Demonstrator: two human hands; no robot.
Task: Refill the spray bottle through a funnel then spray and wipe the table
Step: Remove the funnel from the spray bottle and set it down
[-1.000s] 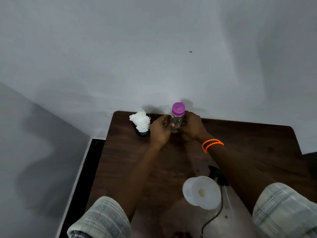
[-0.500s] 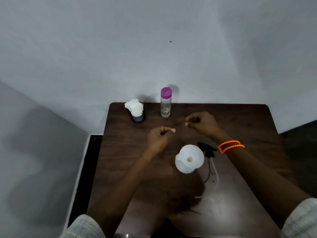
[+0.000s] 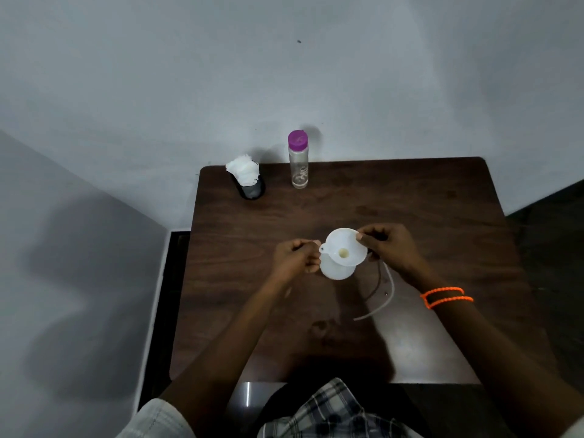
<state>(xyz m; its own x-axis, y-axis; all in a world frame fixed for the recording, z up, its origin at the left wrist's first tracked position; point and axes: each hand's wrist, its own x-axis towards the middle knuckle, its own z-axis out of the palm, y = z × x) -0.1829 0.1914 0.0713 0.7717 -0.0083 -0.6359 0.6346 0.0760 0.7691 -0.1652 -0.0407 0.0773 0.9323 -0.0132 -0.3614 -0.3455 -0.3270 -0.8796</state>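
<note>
Since half a second earlier both hands had closed in on the funnel (image 3: 345, 248), which sat in the mouth of the white spray bottle (image 3: 337, 270). The right hand (image 3: 390, 248) pinched the funnel's far rim between thumb and curled fingers. The left hand (image 3: 295, 257), fingers curled, sat against the funnel's small tab; whether it gripped it I cannot tell. The sprayer tube (image 3: 384, 298) lay just below the right fingers. Beyond both sets of fingertips, bare table (image 3: 410, 191) ran to the water bottle (image 3: 298, 161) and tissue holder (image 3: 248, 180) at the far edge.
</note>
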